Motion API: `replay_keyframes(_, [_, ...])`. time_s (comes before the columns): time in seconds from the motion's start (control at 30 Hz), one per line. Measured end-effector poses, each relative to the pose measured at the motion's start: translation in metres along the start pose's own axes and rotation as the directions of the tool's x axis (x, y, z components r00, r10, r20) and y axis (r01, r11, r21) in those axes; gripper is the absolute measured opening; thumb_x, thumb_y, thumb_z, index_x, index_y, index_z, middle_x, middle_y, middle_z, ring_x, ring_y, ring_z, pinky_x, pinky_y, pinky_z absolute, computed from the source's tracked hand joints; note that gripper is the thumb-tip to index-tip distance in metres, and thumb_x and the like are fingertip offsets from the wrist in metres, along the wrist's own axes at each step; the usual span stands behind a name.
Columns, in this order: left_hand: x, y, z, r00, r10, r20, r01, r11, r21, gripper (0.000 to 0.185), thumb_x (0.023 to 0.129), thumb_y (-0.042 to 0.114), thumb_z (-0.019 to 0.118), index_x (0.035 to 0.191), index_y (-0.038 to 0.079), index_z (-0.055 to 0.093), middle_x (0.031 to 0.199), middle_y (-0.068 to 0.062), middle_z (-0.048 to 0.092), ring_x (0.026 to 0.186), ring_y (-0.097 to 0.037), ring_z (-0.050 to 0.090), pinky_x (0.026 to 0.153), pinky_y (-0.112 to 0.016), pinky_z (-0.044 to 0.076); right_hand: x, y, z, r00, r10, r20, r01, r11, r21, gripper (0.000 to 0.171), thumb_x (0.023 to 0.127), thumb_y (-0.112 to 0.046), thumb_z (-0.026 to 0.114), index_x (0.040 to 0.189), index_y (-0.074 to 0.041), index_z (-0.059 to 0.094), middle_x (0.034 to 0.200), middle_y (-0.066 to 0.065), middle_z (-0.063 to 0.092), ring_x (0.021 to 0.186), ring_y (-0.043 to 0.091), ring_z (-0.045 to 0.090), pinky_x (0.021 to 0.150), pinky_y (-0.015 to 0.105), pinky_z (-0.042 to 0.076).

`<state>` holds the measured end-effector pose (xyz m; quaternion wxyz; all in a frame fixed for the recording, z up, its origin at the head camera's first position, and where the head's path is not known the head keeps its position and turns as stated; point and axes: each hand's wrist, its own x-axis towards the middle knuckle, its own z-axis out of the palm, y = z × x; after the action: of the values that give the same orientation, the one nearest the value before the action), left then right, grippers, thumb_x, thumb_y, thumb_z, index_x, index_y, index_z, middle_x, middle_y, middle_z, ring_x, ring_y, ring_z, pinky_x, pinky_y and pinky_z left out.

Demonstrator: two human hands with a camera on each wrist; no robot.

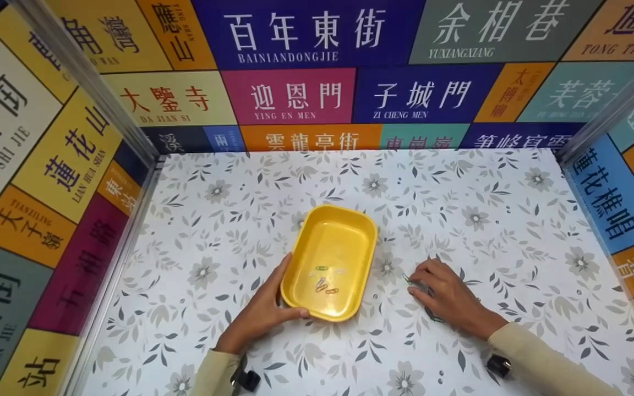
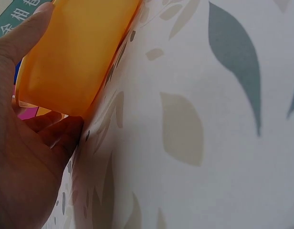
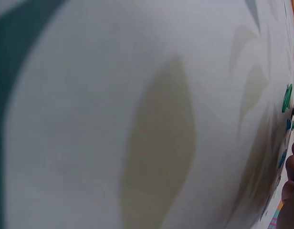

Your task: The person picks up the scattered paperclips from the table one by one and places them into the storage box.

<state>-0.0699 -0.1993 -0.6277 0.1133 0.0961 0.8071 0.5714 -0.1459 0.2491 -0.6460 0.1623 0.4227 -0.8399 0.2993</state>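
Note:
A yellow plastic tray [image 1: 372, 242] stands on the table, with several small paper clips [image 1: 332, 291] on its floor. My left hand [image 1: 267, 305] grips the tray's near left corner, the thumb on the rim and the fingers along the outer side; the left wrist view shows the fingertips low against the wall. To the right of the tray, my right hand [image 1: 449, 294] rests low over the table with its fingers bent loosely downward. A green paper clip [image 3: 287, 98] lies by its fingertips. Blue paper clips [image 3: 283, 158] lie under the fingers, partly hidden.
The table is covered in a white floral sheet [image 1: 476, 181]. Panels with coloured street-name signs [image 1: 317, 33] stand along the back and both sides. A dark wrist camera [image 1: 498, 365] sits on the right cuff, and another camera [image 1: 245, 379] on the left.

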Motion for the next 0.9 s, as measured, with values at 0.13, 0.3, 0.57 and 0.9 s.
replay_keyframes(0.13, [0.0004,0.0001,0.0005,1.000,0.013,0.000,-0.013,1.000,-0.006,0.132,0.081,0.043,0.100,0.179,0.034,0.011,0.183,0.008,0.017,0.167,-0.016,0.019,0.136,-0.045,0.014,-0.0021,0.0003,0.0008,1.000,0.023,0.000,-0.023,1.000,0.000,0.022,0.089,-0.005,0.091,0.106,-0.011,0.079,0.108,0.004,0.066,0.095,0.017,0.059,0.088,0.030,0.046])
replay_keyframes(0.3, [0.0004,-0.0002,0.0008,1.000,0.011,-0.007,-0.011,1.000,-0.003,0.132,0.082,0.042,0.099,0.178,0.037,0.010,0.183,0.010,0.017,0.167,-0.016,0.019,0.135,-0.044,0.014,-0.0028,0.0003,0.0024,0.999,0.037,-0.007,-0.037,0.999,0.005,0.021,0.089,-0.005,0.091,0.106,-0.010,0.079,0.109,0.004,0.066,0.097,0.017,0.060,0.090,0.030,0.047])
replay_keyframes(0.57, [0.0010,-0.0004,-0.0002,1.000,0.010,-0.004,-0.010,1.000,0.003,0.133,0.081,0.044,0.099,0.179,0.032,0.011,0.183,0.010,0.016,0.167,-0.016,0.018,0.135,-0.044,0.014,-0.0008,0.0009,0.0042,0.999,0.042,-0.026,-0.041,0.999,0.026,0.020,0.089,-0.002,0.090,0.103,-0.011,0.080,0.108,0.005,0.066,0.097,0.017,0.060,0.088,0.028,0.047])
replay_keyframes(0.9, [0.0001,0.0004,-0.0008,1.000,-0.010,0.003,0.010,1.000,-0.029,0.136,0.079,0.044,0.100,0.180,0.025,0.010,0.184,0.006,0.015,0.167,-0.020,0.020,0.135,-0.046,0.016,-0.0010,-0.0020,0.0086,0.997,0.042,-0.058,-0.043,0.999,-0.008,0.016,0.091,-0.001,0.087,0.101,-0.012,0.080,0.105,0.003,0.067,0.092,0.019,0.060,0.085,0.033,0.049])
